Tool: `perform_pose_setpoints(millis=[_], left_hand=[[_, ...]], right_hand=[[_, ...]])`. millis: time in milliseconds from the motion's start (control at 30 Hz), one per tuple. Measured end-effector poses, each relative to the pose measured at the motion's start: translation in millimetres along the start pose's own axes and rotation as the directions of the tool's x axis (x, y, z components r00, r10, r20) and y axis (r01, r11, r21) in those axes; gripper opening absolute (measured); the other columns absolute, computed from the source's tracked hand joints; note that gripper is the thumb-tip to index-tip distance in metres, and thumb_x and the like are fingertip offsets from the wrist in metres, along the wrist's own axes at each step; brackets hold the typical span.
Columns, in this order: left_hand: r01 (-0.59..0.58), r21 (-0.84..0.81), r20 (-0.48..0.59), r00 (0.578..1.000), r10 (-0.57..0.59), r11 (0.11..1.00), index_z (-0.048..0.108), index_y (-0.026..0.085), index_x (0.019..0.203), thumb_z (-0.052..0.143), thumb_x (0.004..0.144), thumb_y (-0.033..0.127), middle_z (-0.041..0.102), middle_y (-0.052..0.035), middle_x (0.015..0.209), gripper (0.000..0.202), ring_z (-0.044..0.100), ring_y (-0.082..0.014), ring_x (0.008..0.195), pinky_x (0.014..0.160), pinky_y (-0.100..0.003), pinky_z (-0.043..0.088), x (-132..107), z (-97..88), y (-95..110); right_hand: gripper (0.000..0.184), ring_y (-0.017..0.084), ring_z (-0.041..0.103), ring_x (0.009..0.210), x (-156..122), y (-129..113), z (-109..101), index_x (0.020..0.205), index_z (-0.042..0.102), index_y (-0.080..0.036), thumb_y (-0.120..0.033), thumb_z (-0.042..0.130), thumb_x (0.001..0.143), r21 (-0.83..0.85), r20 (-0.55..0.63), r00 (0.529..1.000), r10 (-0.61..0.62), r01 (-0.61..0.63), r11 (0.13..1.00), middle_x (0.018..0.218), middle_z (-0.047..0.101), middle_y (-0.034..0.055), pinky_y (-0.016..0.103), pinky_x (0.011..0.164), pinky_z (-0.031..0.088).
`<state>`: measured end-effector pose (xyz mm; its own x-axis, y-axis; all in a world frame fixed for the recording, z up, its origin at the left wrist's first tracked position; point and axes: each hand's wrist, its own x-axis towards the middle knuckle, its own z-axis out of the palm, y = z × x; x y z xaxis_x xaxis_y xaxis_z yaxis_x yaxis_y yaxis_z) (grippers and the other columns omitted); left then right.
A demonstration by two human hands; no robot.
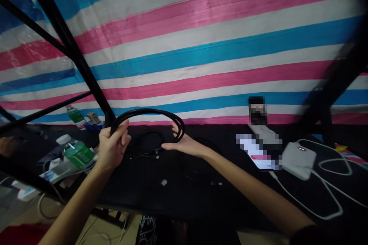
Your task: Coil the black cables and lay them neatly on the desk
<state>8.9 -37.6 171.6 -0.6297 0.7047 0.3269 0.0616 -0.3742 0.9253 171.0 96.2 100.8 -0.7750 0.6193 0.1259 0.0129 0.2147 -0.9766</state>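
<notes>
Several turns of black cable (149,111) up in the air, bundled into one arch between the person's two hands, just above the black tabletop (132,191).

Left hand (113,146): fingers curled in, gripping the left end of the bundle. Cable runs into the top of the fist, between thumb side and curled fingers; exact contact under the fingers is hidden.

Right hand (186,143): thumb and fingers well apart, not clenched. Right bend of the bundle passes in front of the fingers, tips showing inside the curve. Thumb sits lower, pointing toward the left hand. Can't tell how firmly the cable bears on that palm.

Under the arch, on the table: another black coil (149,130), lying between the hands. Small pale scrap (164,182) nearer the person.

Right side: lit phone (255,157), white box (299,162) beside it, white lead (339,211) looping around. Left side: green bottle (79,153) near the left forearm, white power strip (28,192) beyond. Striped sheet (201,57) behind everything.
</notes>
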Motion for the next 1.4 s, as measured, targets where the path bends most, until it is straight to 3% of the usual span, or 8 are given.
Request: perform_pose_setpoints(millis=[133,267,467,600,767,900,1100,1400], left_hand=[[0.061,0.024,-0.019,0.998,-0.060,0.998,0.038,0.019,0.047,0.064,0.072,0.038,0.025,0.0091,0.032,0.041,0.019,-0.0036,0.028,0.031,-0.021,0.012,8,-2.6,-31],[0.170,0.103,-0.068,0.984,-0.164,0.980,0.037,0.021,0.058,0.050,0.080,0.046,0.021,0.0109,0.039,0.036,0.018,-0.0048,0.031,0.035,-0.021,0.021,33,-21.6,-79],[0.339,0.396,-0.218,0.937,-0.271,0.853,0.047,0.017,0.075,0.051,0.082,0.038,0.042,0.0059,0.056,0.022,0.043,-0.0095,0.048,0.053,-0.026,0.041,81,-63.5,-151],[0.309,0.653,-0.290,0.945,-0.148,0.692,0.052,0.015,0.104,0.060,0.071,0.029,0.057,-0.0116,0.094,0.037,0.053,-0.0298,0.101,0.088,-0.049,0.040,85,-72.3,-164],[-0.017,0.807,0.060,0.997,-0.054,0.590,0.054,0.023,0.111,0.051,0.075,0.042,0.053,-0.0108,0.113,0.041,0.048,-0.0319,0.106,0.094,-0.051,0.033,51,-40.3,-159],[-0.163,0.791,0.423,0.843,-0.333,0.590,0.057,0.021,0.102,0.045,0.078,0.050,0.059,-0.0063,0.086,0.040,0.057,-0.0239,0.072,0.071,-0.040,0.045,3,12.3,-182],[-0.079,0.733,0.420,0.834,-0.358,0.676,0.049,0.018,0.101,0.042,0.078,0.042,0.059,-0.0131,0.095,0.033,0.060,-0.0300,0.088,0.073,-0.043,0.047,-40,62.1,-221],[0.194,0.465,0.361,0.850,-0.384,0.864,0.048,0.016,0.116,0.045,0.078,0.057,0.035,0.0098,0.038,0.056,0.035,-0.0125,0.033,0.036,-0.023,0.029,-13,54.0,-194]], right_hand=[[0.055,0.022,0.067,0.091,28,29,27,0.131,0.041,-0.021,-0.046,0.054,0.084,0.287,0.158,0.980,0.120,-0.162,0.944,0.121,0.059,0.0138,0.034,0.069,0.057],[0.032,0.009,0.060,0.043,52,46,46,0.105,0.052,-0.015,-0.042,0.039,0.093,0.243,0.094,0.968,0.233,-0.249,0.938,0.073,0.069,0.0067,0.014,0.033,0.039],[0.030,0.013,0.066,0.058,69,65,51,0.113,0.048,-0.013,-0.029,0.051,0.088,0.143,0.114,0.938,0.328,-0.342,0.929,0.081,0.068,0.0080,0.020,0.046,0.051],[0.030,0.019,0.066,0.076,44,73,14,0.105,0.059,-0.014,-0.021,0.064,0.077,-0.042,0.047,0.950,0.308,-0.306,0.951,0.098,0.064,0.0111,0.034,0.069,0.055],[0.028,0.022,0.058,0.099,-5,87,-60,0.109,0.062,-0.019,-0.014,0.052,0.083,-0.703,-0.301,0.952,0.049,-0.256,0.664,0.112,0.059,0.0087,0.035,0.086,0.046],[0.037,0.032,0.052,0.107,-22,111,-88,0.120,0.054,-0.011,-0.021,0.054,0.084,-0.735,-0.510,0.853,0.107,-0.498,0.460,0.116,0.055,0.0182,0.042,0.085,0.043],[0.036,0.034,0.052,0.102,-32,142,-72,0.109,0.057,-0.010,-0.037,0.053,0.085,-0.680,-0.593,0.798,0.108,-0.568,0.464,0.107,0.057,0.0201,0.045,0.087,0.037],[0.038,0.022,0.060,0.093,-46,144,-86,0.089,0.063,-0.018,-0.044,0.035,0.093,-0.492,-0.570,0.816,0.096,-0.432,0.756,0.093,0.066,0.0066,0.035,0.085,0.040]])
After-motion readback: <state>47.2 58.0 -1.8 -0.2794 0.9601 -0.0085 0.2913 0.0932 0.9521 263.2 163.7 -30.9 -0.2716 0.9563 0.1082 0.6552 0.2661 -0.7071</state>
